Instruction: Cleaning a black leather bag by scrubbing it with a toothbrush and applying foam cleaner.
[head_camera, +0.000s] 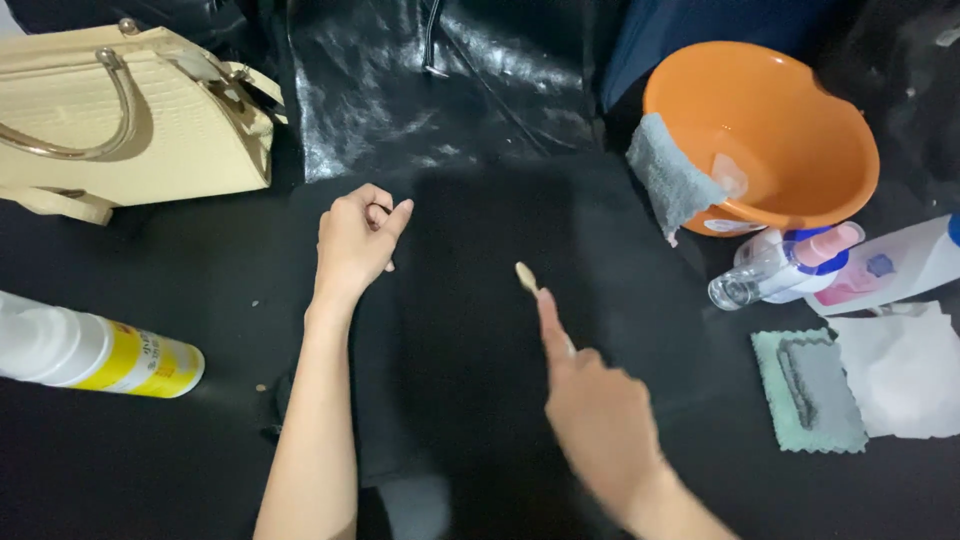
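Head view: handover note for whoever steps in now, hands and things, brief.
Right hand: grips a small brush, forefinger along its handle, bristle end on the black fabric.
Left hand: loosely closed, pressing on the fabric, holding nothing visible.
Nearby: orange basin with grey cloth over its rim, clear bottle, spray can, cream handbag.
Done or left: cannot tell; the fabric shows no visible mark.
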